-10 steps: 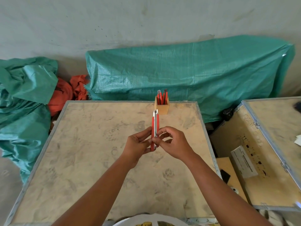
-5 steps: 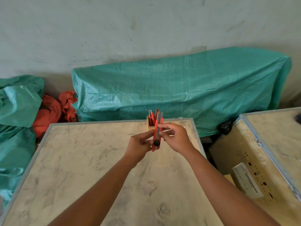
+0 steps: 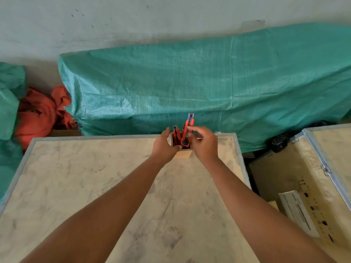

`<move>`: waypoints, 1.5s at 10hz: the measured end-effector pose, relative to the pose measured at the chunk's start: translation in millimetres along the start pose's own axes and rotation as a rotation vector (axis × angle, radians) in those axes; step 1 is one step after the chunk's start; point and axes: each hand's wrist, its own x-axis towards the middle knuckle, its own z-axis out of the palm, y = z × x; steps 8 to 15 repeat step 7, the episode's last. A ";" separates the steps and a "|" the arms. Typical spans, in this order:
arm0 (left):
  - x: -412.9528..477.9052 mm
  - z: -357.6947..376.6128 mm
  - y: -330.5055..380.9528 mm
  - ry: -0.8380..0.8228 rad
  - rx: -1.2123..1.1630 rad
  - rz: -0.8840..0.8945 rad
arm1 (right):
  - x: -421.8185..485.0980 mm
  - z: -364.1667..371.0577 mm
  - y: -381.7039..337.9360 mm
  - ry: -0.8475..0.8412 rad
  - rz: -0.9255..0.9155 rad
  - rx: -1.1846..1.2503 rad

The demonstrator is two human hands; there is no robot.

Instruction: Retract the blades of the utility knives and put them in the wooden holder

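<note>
Head view shows the right hand [image 3: 204, 144], pinching the knife [image 3: 188, 130], now carried from mid-table into the holder [image 3: 183, 153], which the left hand [image 3: 164, 147] steadies, so placement looks nearly done.

A pale, smudged wooden table [image 3: 95, 186] with a grey metal rim carried one thing only: a small wooden holder [image 3: 185, 153] standing at its far edge, right of the middle, with red knives upright inside it.
</note>
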 end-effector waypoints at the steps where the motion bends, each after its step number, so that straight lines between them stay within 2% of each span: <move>1: 13.5 10.3 -8.9 -0.054 0.039 -0.002 | -2.9 11.1 15.7 -0.012 -0.042 -0.044; 4: 15.2 17.0 -22.9 -0.023 -0.005 0.052 | -17.9 21.5 35.5 -0.038 0.002 -0.026; 7: -13.8 5.0 -9.0 -0.008 -0.072 0.008 | -24.8 -5.2 11.4 -0.026 0.063 0.046; 15: -13.8 5.0 -9.0 -0.008 -0.072 0.008 | -24.8 -5.2 11.4 -0.026 0.063 0.046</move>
